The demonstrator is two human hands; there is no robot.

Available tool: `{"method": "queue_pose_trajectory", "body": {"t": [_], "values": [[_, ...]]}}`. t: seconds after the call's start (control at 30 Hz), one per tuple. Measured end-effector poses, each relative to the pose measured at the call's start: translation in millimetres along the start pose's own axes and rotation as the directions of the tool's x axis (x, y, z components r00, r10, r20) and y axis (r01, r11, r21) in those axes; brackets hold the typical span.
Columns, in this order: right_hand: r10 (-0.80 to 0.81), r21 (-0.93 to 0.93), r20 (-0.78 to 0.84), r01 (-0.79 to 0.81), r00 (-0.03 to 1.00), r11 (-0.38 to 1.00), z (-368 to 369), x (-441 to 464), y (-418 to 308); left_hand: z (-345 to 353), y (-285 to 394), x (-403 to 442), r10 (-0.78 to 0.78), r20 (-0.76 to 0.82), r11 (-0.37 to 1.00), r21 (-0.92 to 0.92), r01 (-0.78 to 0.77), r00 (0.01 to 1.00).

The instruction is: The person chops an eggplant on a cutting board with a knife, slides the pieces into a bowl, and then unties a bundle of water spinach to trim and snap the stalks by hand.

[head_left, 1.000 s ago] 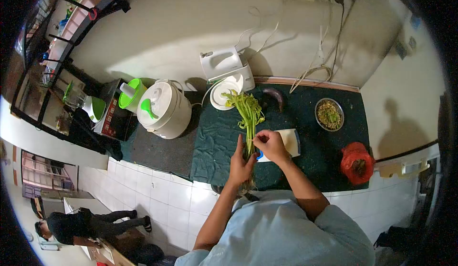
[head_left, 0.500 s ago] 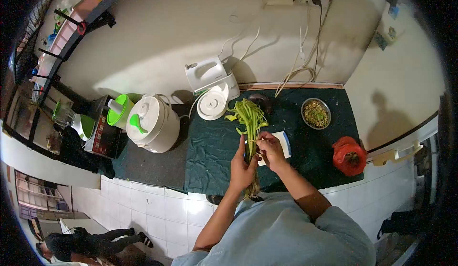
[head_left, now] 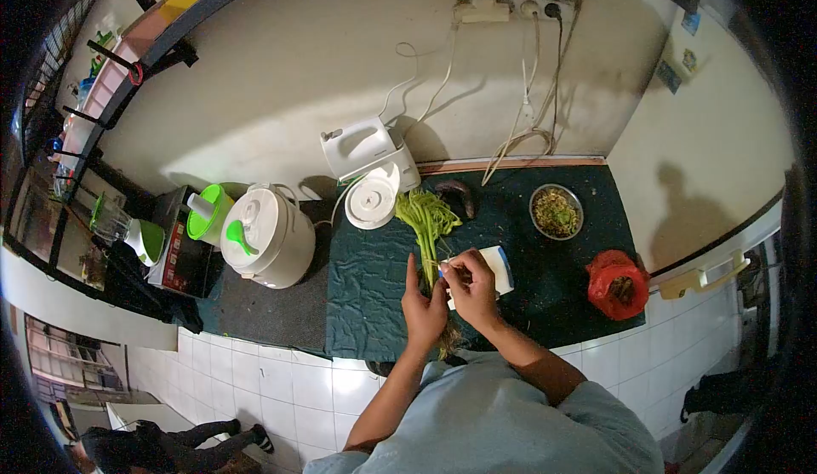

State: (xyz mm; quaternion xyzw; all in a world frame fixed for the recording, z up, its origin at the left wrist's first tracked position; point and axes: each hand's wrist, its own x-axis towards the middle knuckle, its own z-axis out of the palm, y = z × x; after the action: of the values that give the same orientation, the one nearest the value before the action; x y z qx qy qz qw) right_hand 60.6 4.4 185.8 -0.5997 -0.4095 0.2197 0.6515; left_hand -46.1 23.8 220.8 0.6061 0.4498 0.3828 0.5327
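A bunch of long-stemmed leafy greens point(head_left: 428, 240) slants over the dark green cloth, its leaves pointing away and its roots toward me. My left hand point(head_left: 423, 314) is wrapped round the lower stems, with the index finger stretched along them. Beside it, my right hand point(head_left: 473, 285) is closed in a pinch close to the stems. A thin pale strand seems to run from its fingertips to the bunch, too small to make out surely. Partly under my right hand lies a white board point(head_left: 499, 271) with a blue edge. Beyond the leaves is a dark, long eggplant-like vegetable point(head_left: 459, 195).
To the right stand a metal bowl of chopped vegetables point(head_left: 557, 213) and a red plastic bag point(head_left: 618, 285). A white hand mixer point(head_left: 357, 146) and a rice cooker point(head_left: 271, 240) are on the left. Another person point(head_left: 162, 444) is at the lower left.
The leaves have tipped left and lower, nearer the mixer. My right hand has shifted slightly away from the stems and left, still pinching. My left hand keeps hold of the bunch.
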Motion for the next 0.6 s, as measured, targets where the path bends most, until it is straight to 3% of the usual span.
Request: {"method": "queue_pose_trajectory", "body": {"t": [0.03, 0.1, 0.17, 0.23, 0.27, 0.37, 0.4, 0.47, 0.5, 0.57, 0.6], "values": [[-0.133, -0.112, -0.018, 0.130, 0.991, 0.985, -1, 0, -9, 1, -2, 1, -0.008, -0.031, 0.995, -0.096, 0.005, 1.000], [-0.135, -0.118, -0.029, 0.131, 0.990, 0.984, -2, -2, -23, 4, -14, 4, 0.047, -0.045, 0.989, -0.140, -0.053, 0.998], [-0.325, -0.168, -0.019, 0.317, 0.946, 0.933, -2, -3, -29, 4, -23, 5, 0.107, -0.065, 0.976, -0.184, -0.117, 0.992], [-0.324, -0.199, 0.020, 0.321, 0.946, 0.926, -6, -5, -28, 4, -18, 3, 0.021, 0.011, 0.962, -0.274, -0.017, 1.000], [-0.347, -0.210, 0.036, 0.347, 0.937, 0.914, -9, -6, -29, 6, -23, 3, 0.052, -0.007, 0.952, -0.301, -0.052, 0.999], [-0.405, -0.261, 0.157, 0.434, 0.900, 0.862, -22, -4, -23, 0, 6, -8, 0.113, 0.036, 0.980, -0.171, -0.105, 0.993], [-0.359, -0.203, 0.113, 0.375, 0.927, 0.904, -22, -2, -21, -4, 13, -9, 0.115, 0.059, 0.993, -0.046, -0.112, 0.992], [-0.202, -0.089, 0.005, 0.202, 0.979, 0.975, -21, -1, -2, -10, 4, -7, 0.062, 0.107, 0.997, -0.057, -0.056, 0.992], [0.073, 0.069, 0.019, -0.074, 0.997, 0.995, -22, -1, -1, -11, 0, -7, 0.012, 0.159, 0.998, -0.069, -0.001, 0.987], [0.169, 0.145, 0.111, -0.184, 0.979, 0.972, -26, 5, -1, -11, -2, -6, -0.017, 0.131, 0.996, -0.085, 0.028, 0.991], [0.169, 0.146, 0.111, -0.185, 0.979, 0.972, -27, 6, -5, -11, 0, -6, 0.064, 0.078, 0.998, -0.031, -0.061, 0.995]]}}
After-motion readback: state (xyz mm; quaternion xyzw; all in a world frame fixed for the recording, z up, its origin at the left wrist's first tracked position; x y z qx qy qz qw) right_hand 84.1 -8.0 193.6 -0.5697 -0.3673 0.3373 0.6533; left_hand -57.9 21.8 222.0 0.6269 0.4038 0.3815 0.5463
